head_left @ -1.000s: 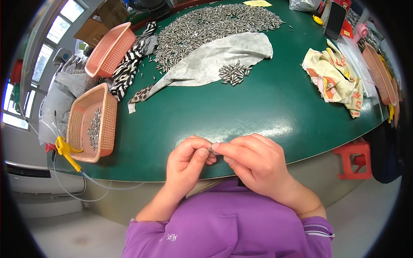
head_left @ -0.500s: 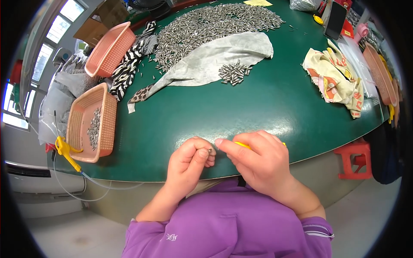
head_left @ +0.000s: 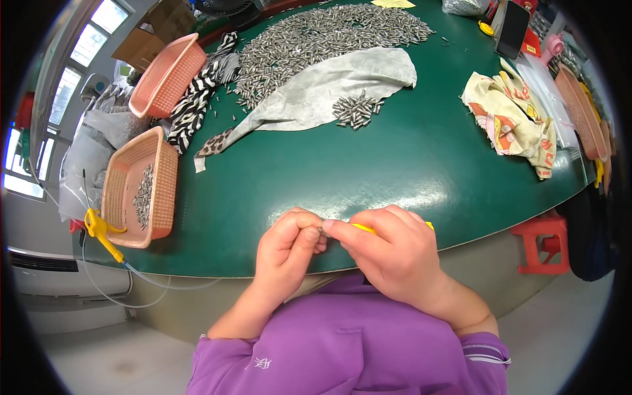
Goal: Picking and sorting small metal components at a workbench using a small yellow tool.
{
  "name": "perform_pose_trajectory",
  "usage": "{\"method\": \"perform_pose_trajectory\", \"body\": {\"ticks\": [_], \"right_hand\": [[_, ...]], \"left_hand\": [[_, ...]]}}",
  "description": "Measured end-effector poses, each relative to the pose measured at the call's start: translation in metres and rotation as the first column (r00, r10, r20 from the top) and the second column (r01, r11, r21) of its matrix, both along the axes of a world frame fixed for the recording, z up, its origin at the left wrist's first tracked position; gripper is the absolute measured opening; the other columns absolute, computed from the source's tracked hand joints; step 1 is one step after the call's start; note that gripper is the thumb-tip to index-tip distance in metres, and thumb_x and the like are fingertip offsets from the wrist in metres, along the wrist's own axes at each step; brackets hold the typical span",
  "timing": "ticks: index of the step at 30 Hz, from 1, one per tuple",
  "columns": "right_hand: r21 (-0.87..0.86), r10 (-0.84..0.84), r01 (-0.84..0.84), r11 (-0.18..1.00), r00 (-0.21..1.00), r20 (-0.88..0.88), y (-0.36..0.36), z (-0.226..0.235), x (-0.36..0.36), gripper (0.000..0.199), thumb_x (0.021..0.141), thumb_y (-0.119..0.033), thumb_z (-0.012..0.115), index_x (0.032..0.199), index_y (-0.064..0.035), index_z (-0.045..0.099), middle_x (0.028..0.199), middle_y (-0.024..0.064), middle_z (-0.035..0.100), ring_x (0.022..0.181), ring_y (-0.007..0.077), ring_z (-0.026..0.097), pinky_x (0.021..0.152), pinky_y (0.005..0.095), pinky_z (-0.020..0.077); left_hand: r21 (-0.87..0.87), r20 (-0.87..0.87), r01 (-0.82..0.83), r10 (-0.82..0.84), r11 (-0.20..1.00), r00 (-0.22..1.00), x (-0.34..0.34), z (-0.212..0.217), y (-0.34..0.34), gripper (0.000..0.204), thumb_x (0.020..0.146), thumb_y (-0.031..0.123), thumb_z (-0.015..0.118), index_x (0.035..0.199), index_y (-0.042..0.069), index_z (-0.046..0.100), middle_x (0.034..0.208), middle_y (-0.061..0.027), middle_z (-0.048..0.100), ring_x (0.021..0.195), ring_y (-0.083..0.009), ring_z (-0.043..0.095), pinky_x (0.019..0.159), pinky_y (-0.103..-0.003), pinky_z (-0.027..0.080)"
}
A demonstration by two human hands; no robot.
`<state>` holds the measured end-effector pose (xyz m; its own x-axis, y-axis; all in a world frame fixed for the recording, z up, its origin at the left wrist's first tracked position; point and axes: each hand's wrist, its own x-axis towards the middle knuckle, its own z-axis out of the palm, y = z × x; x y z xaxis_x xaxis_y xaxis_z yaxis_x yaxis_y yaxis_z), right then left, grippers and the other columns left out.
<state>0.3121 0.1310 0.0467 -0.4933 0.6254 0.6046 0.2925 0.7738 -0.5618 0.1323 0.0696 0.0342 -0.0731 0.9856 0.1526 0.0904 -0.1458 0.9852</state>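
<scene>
Pinching a small metal pin at the green surface's near edge, left hand fingers close on it; right hand grips a yellow tool touching it.

Bright daylight from windows at left; soft glare patch on green table. Sharp centre w/ little shadow. Fisheye bends edges, black vignette round rim.
</scene>
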Motion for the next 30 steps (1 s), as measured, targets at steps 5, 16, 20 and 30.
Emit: {"method": "perform_pose_trajectory", "body": {"ticks": [5, 16, 20, 30], "right_hand": [[0.161, -0.140, 0.130, 0.978, 0.989, 0.053, 0.0068, -0.0056, 0.0015, 0.040, 0.070, -0.010, 0.068, 0.109, -0.0179, 0.069, 0.085, 0.0004, 0.060, 0.069, 0.0172, 0.059, 0.059, 0.0308, 0.0470], [0.008, 0.013, -0.013, 1.000, 1.000, 0.014, -0.0009, 0.0001, 0.0035, 0.038, 0.071, -0.008, 0.068, 0.109, -0.0159, 0.068, 0.083, 0.0010, 0.060, 0.069, 0.0183, 0.059, 0.059, 0.0306, 0.0469], [0.004, 0.011, -0.011, 1.000, 1.000, 0.019, -0.0016, 0.0001, 0.0019, 0.038, 0.071, -0.008, 0.069, 0.108, -0.0157, 0.068, 0.082, 0.0007, 0.060, 0.068, 0.0184, 0.058, 0.059, 0.0307, 0.0470], [-0.074, 0.042, -0.044, 0.996, 0.999, -0.028, -0.0004, 0.0008, 0.0008, 0.035, 0.073, -0.007, 0.068, 0.107, -0.0150, 0.068, 0.080, 0.0007, 0.060, 0.068, 0.0190, 0.058, 0.058, 0.0320, 0.0477]], "left_hand": [[-0.012, 0.002, 0.003, -0.003, 1.000, 1.000, 0.0019, 0.0013, -0.0011, 0.010, 0.098, 0.005, 0.051, 0.094, 0.002, 0.059, 0.088, -0.0050, 0.057, 0.074, -0.0103, 0.056, 0.066, -0.023, 0.049], [0.022, 0.046, -0.001, 0.000, 1.000, 0.999, 0.0012, -0.0009, -0.0001, 0.007, 0.098, 0.005, 0.051, 0.096, 0.002, 0.057, 0.089, -0.0047, 0.055, 0.076, -0.0100, 0.055, 0.067, -0.023, 0.048], [0.041, 0.030, 0.003, -0.004, 0.999, 1.000, 0.0007, -0.0013, 0.0000, 0.007, 0.098, 0.004, 0.051, 0.097, 0.002, 0.057, 0.089, -0.0054, 0.056, 0.075, -0.0100, 0.056, 0.067, -0.023, 0.048], [0.056, 0.013, -0.012, 0.011, 0.998, 1.000, 0.0012, -0.0020, 0.0005, 0.006, 0.097, 0.002, 0.052, 0.096, 0.002, 0.058, 0.089, -0.0058, 0.056, 0.074, -0.0103, 0.056, 0.066, -0.023, 0.048]]}}
